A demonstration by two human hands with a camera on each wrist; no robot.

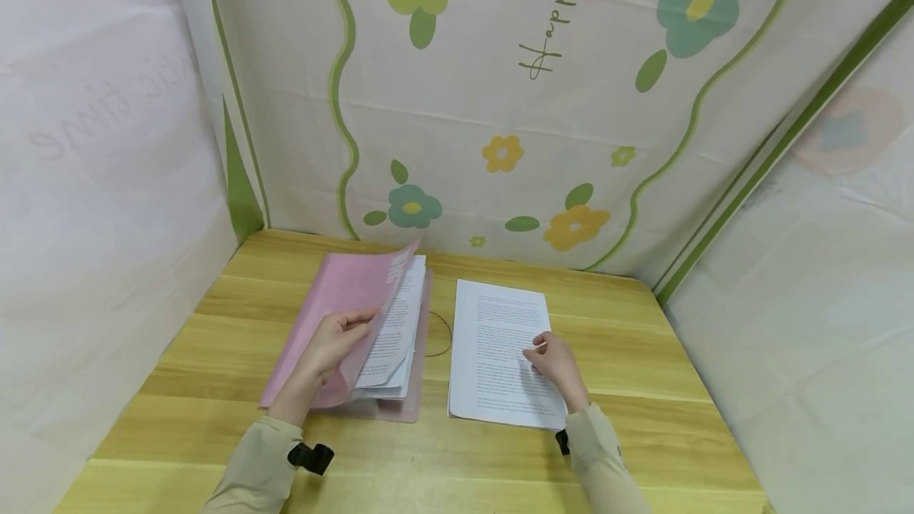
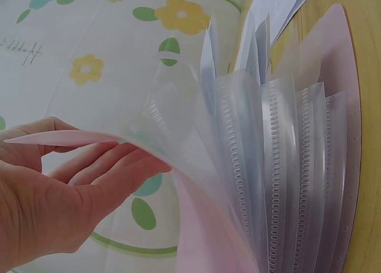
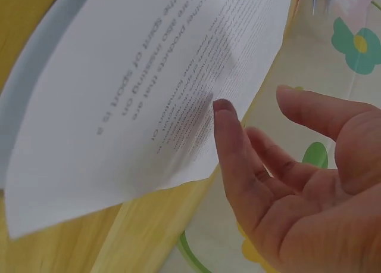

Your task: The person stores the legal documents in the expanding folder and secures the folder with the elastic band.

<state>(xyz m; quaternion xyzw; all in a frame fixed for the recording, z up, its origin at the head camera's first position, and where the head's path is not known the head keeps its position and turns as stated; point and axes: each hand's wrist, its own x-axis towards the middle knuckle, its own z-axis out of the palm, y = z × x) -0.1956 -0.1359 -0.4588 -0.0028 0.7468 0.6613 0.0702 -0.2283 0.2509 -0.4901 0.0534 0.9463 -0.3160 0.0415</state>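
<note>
On the left of the table lies a pink display book point(image 1: 350, 292) with its front cover raised. My left hand point(image 1: 336, 343) pinches the cover's free edge between thumb and fingers. Under the cover, clear sleeves point(image 2: 277, 166) fan out, with printed sheets point(image 1: 393, 335) inside some of them. To the right of the book is a stack of printed paper point(image 1: 500, 363). My right hand point(image 1: 560, 371) hovers at the stack's right side, thumb and fingers apart. One fingertip point(image 3: 225, 109) is close to the top sheet; whether it touches is unclear.
A thin dark cord loop point(image 1: 450, 335) lies between the display book and the paper stack. The wooden table point(image 1: 400, 466) is bounded by flower-printed cloth point(image 1: 457, 101) at the back and pale cloth walls on both sides.
</note>
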